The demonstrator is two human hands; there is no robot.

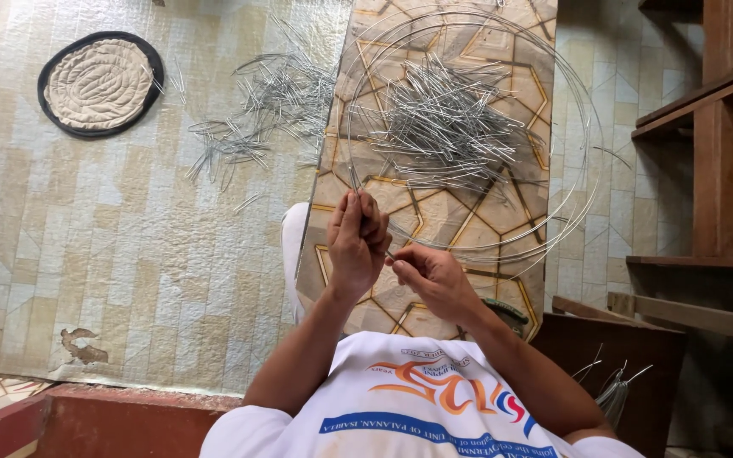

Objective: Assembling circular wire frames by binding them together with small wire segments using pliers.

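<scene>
Both hands, left hand (356,242) and right hand (428,276), pinch closed on the wire coil (468,127).

Home floor doubling as craft workspace: worn patterned vinyl flooring (129,254), round quilted mat (100,84), wooden shelving (714,127) along right wall. Board with geometric pattern (443,212) serves as low worktop; heaps of cut wire pieces (447,119) and large wire hoops (570,153) mark small-scale handwork, not factory.
</scene>
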